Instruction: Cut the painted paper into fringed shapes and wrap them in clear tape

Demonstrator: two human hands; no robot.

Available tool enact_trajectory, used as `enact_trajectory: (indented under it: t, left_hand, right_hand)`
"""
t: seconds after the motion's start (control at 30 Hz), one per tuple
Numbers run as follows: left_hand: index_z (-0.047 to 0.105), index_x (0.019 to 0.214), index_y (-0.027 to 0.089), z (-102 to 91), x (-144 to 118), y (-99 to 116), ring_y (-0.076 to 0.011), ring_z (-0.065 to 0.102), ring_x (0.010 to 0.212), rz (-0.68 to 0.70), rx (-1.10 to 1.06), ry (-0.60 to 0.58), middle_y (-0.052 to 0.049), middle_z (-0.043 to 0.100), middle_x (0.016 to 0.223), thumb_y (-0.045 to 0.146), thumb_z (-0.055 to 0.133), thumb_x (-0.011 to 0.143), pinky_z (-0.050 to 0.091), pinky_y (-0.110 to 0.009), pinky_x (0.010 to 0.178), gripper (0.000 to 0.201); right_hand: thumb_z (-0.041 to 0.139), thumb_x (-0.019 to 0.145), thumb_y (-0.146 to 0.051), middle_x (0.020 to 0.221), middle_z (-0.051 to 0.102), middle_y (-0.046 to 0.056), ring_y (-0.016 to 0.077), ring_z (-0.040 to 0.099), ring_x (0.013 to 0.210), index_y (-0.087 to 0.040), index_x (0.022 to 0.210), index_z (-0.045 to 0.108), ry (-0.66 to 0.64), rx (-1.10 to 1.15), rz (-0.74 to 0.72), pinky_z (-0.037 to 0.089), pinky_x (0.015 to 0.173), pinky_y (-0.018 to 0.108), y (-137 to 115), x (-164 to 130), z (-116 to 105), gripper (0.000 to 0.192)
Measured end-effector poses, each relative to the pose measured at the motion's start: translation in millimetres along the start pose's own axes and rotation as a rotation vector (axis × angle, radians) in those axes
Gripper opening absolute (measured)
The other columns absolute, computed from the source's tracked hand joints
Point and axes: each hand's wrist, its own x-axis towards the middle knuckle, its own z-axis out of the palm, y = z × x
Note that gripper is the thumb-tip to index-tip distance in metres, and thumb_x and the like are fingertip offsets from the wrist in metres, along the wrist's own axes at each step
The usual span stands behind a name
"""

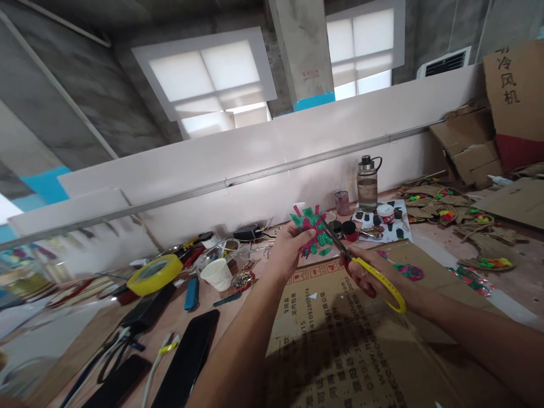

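My left hand [289, 247] pinches a green and magenta painted cutout [311, 226] with several petal-like points, holding it up above the table. In my right hand [361, 275] is a pair of scissors [376, 276] with yellow handles. Their dark blades point up and left, reaching the right edge of the cutout. Whether the blades are parted is too small to tell. Beneath both hands lies a flat cardboard sheet [323, 340] with printed text and small white scraps. Similar painted pieces [410, 272] rest on the cardboard to the right of my right hand.
A white cup [216, 274], a roll of yellow tape [155, 275] and black phones [187, 357] with cables sit at left. Behind stand a water bottle [367, 184], a cup of murky liquid [341, 202] and paint jars [349, 230]. Decorated brown pieces [488, 243] lie at right.
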Motion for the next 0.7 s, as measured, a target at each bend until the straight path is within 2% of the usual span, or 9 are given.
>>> enact_trajectory:
  t: [0.17,0.37,0.57,0.7]
  left_hand:
    - [0.074,0.075,0.016,4.0,-2,0,-0.0118,0.061,0.057,-0.017,-0.009,0.059,-0.002,0.074,0.074,0.025,0.091,0.053,0.046,-0.024,0.055,0.03]
    - [0.073,0.072,0.016,6.7,-2,-3,-0.0121,0.062,0.058,-0.009,-0.007,0.051,-0.002,0.073,0.071,0.028,0.092,0.054,0.046,-0.025,0.056,0.029]
    - [0.073,0.073,0.016,7.5,-2,-7,-0.0131,0.063,0.06,0.002,-0.019,0.018,-0.002,0.073,0.07,0.031,0.094,0.056,0.05,-0.027,0.062,0.031]
    - [0.072,0.071,0.017,8.5,-3,-9,-0.013,0.063,0.061,0.005,-0.024,0.032,-0.002,0.074,0.072,0.033,0.095,0.056,0.049,-0.026,0.061,0.032]
  right_hand:
    - [0.069,0.076,-0.076,0.061,0.043,-0.007,0.0073,0.033,0.043,-0.025,0.094,0.052,0.024,-0.002,-0.022,0.028,0.037,0.023,10,0,-3,0.057]
    - [0.068,0.069,-0.083,0.055,0.038,-0.01,0.0065,0.028,0.04,-0.026,0.091,0.046,0.078,0.016,0.014,0.027,0.036,0.022,-1,-8,5,0.065]
    - [0.064,0.078,-0.079,0.056,0.039,-0.01,0.0075,0.027,0.039,-0.027,0.099,0.05,0.08,0.027,-0.032,0.028,0.036,0.023,2,-12,4,0.058]
    - [0.06,0.083,-0.076,0.058,0.04,-0.009,0.0075,0.029,0.039,-0.026,0.093,0.051,0.087,-0.01,-0.071,0.029,0.035,0.024,6,-13,3,0.052]
